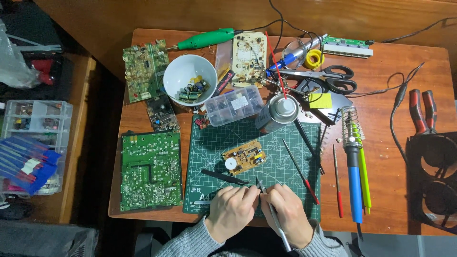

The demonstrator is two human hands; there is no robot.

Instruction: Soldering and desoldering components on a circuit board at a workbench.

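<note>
Nearest, the right hand (289,215) grips a slim metal tool (273,216) like a pen; the left hand (232,212), fingers curled, meets it at the tip above the green cutting mat (214,143).

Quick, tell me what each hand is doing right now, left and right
Left hand: closed, fingertips pinched at the tip of the metal tool; what it grips cannot be told.
Right hand: closed, holding the metal tool like a pen.

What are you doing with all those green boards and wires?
A person sits at a wooden table crowded with electronics. The right hand holds a thin metal tool, and the left hand meets it at the tip, over the near edge of a green cutting mat. A small yellow circuit board lies on the mat, untouched.
</note>
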